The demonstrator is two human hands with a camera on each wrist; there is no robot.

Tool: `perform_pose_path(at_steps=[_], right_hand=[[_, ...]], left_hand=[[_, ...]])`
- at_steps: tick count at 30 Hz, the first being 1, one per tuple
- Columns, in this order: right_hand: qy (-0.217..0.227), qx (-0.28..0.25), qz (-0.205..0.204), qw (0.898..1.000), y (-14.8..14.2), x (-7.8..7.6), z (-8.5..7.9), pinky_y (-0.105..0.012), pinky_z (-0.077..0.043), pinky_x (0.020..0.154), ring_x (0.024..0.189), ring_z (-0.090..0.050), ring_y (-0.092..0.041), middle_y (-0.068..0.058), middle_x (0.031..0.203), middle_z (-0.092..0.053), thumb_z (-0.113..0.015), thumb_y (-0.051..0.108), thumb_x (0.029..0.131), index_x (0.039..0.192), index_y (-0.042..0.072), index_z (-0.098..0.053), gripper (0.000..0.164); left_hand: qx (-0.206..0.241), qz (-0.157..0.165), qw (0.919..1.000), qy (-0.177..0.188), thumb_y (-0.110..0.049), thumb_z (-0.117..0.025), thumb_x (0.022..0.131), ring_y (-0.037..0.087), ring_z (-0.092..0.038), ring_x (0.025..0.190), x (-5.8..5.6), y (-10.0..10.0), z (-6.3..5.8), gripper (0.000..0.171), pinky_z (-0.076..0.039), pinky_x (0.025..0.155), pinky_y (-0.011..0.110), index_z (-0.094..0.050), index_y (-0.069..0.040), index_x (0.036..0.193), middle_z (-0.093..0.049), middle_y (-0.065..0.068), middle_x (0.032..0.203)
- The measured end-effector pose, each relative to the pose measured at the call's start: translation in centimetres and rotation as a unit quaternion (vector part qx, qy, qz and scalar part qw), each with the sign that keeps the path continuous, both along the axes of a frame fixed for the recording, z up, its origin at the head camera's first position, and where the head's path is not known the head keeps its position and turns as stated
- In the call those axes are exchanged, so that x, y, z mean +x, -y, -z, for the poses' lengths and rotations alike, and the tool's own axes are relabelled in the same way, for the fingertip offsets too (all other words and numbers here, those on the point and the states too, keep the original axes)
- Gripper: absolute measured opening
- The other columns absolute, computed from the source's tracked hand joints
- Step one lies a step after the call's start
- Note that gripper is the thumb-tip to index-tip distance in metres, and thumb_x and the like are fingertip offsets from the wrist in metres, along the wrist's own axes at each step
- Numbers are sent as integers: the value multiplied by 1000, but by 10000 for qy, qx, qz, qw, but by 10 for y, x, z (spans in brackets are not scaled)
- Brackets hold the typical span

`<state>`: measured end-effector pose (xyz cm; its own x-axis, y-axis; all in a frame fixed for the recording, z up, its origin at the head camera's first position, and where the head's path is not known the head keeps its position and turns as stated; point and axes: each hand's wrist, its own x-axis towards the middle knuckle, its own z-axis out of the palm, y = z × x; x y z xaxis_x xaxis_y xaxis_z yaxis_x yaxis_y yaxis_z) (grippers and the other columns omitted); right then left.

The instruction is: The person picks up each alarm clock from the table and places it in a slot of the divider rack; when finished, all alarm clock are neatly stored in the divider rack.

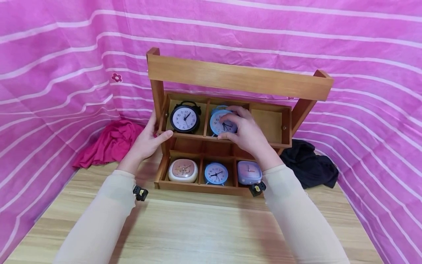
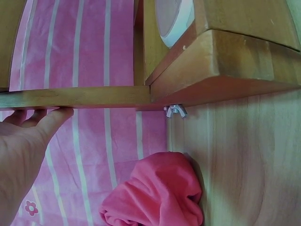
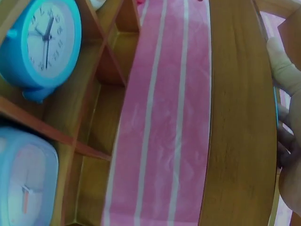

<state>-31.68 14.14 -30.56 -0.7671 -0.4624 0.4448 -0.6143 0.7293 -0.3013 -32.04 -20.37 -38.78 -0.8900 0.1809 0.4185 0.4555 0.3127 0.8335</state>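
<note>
In the head view, my right hand (image 1: 247,128) grips a light blue alarm clock (image 1: 215,121) in the middle compartment of the upper tray (image 1: 227,138), its fingers over the clock's top and face and its thumb low at the front. My left hand (image 1: 146,141) rests against the tray's left end, thumb at the front edge. Its straight fingers touch the wooden side board (image 2: 103,96) in the left wrist view. A black alarm clock (image 1: 185,118) stands in the upper left compartment, beside that hand. The upper right compartment shows bare wood.
The lower tray holds a white-rimmed clock (image 1: 182,170), a blue round clock (image 1: 215,173) and a lavender clock (image 1: 249,172). Pink cloth (image 1: 115,141) lies left of the wooden rack, black cloth (image 1: 310,163) right. The rack's top bar (image 1: 237,77) spans above the hands.
</note>
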Motion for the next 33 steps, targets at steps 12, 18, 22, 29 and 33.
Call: perform_pose_path(at_steps=[12,18,22,29,33], right_hand=[[-631,546,-53,9965,-9,5,0,-55,-30,122,143,-46,-32,-9,156,-49,-82,51,85,123,22,-78,48],[-896,698,-61,9935,-11,7,2,-51,-20,127,142,-46,-32,-12,153,-51,-80,52,87,122,20,-79,48],[-1061,797,-80,9911,-12,8,6,-55,-19,127,143,-46,-34,-15,153,-50,-79,51,89,125,20,-78,47],[-1041,1146,-20,9879,-17,19,15,-60,-17,126,149,-32,-44,-18,165,-33,-78,58,88,150,25,-59,73],[-1150,1102,74,9872,-27,34,22,-65,-18,124,151,-25,-45,-19,169,-25,-81,63,81,163,26,-39,99]], left_hand=[[-7,14,10000,-14,-26,-74,99,32,-27,154,2,-3,-3,96,-21,123,61,-7,-50,165,-24,5,172],[83,94,9999,23,-21,-73,100,30,-26,154,3,-6,-3,97,-22,124,58,-7,-50,165,-23,2,172],[54,71,9999,56,-21,-72,100,31,-26,154,3,-6,-2,97,-21,124,59,-7,-50,165,-23,3,172],[-22,18,10000,46,-20,-73,100,35,-27,153,6,-2,-4,99,-24,122,62,-5,-46,167,-22,7,172],[40,48,9999,82,-20,-73,100,34,-25,154,5,-1,-3,99,-23,123,61,-4,-46,167,-21,6,173]])
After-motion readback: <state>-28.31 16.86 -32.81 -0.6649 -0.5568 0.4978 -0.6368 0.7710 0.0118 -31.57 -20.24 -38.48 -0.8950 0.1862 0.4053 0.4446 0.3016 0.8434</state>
